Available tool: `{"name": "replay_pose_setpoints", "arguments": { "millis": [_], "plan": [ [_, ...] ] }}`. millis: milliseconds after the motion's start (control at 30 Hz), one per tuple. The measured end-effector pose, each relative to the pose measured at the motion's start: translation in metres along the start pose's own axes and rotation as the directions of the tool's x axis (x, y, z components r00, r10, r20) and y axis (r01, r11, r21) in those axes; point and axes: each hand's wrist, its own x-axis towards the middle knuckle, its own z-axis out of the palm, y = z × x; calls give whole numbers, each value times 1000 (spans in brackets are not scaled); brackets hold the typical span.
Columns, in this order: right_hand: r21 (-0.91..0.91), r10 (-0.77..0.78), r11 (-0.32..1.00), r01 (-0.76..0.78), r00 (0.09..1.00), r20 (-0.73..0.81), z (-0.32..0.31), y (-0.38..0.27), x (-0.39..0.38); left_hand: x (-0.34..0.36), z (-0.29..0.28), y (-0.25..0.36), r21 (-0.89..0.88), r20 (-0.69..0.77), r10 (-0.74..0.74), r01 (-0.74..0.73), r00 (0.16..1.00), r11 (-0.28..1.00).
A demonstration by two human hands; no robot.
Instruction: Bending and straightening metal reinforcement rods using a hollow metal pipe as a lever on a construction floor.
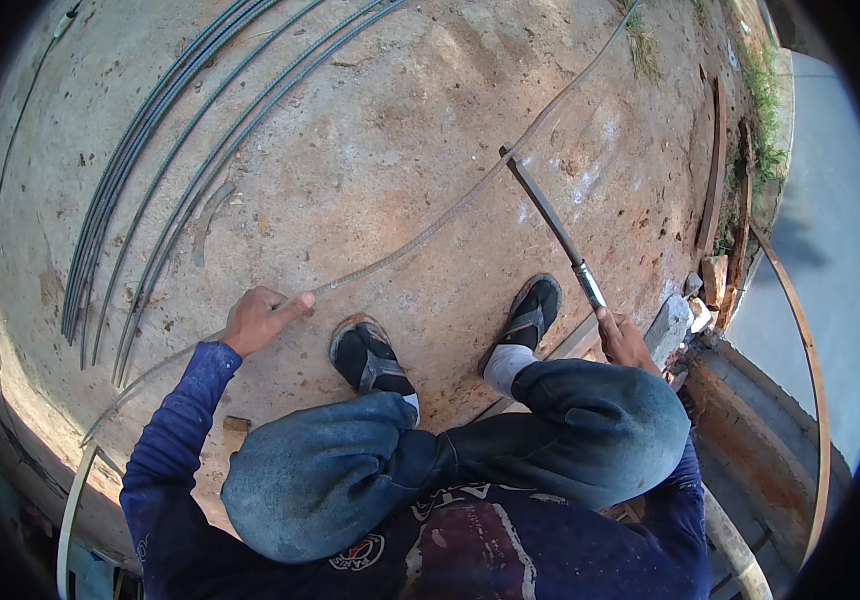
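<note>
A long grey steel rebar (390, 260) runs in a curve from the lower left to the top right. My left hand (260, 320) is closed round it near its lower left part. In my right hand (626, 342) is the silver handle of a rebar bending wrench (548, 212), a long dark steel bar with a short angled tip. That tip meets the rebar well ahead of my feet; whether it is hooked round the bar or only touching it, I cannot tell. Part of my right-hand fingers is hidden behind the handle.
Several ribbed rebars (162, 190) lie bunched on the concrete ground (350, 140) at the left. My shoes (375, 355) stand between both hands. Broken bricks (713, 280), wood strips (714, 165) and a bent wooden strip (800, 330) lie along the right edge.
</note>
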Motion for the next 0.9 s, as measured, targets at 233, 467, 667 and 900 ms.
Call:
{"name": "replay_pose_setpoints", "arguments": {
  "millis": [233, 467, 667, 900],
  "plan": [
    [-208, -188, 960, 190, 982, 30, -58, 37, 24, -32, -7, -39, -156, 165, 110, -85, 980, 984],
    [-58, -302, 953, 298, 950, -78, -26, 47, 25, -69, -9, -3, 21, -191, 176, -176, 966, 984],
    [-62, -382, 923, 380, 883, -273, -17, 34, 55, -60, -16, 54, 86, -364, 283, -271, 887, 959],
    [-43, -342, 940, 340, 930, -132, -33, 34, 28, 46, 27, 102, 201, -371, 308, -248, 876, 948]
  ]
}}
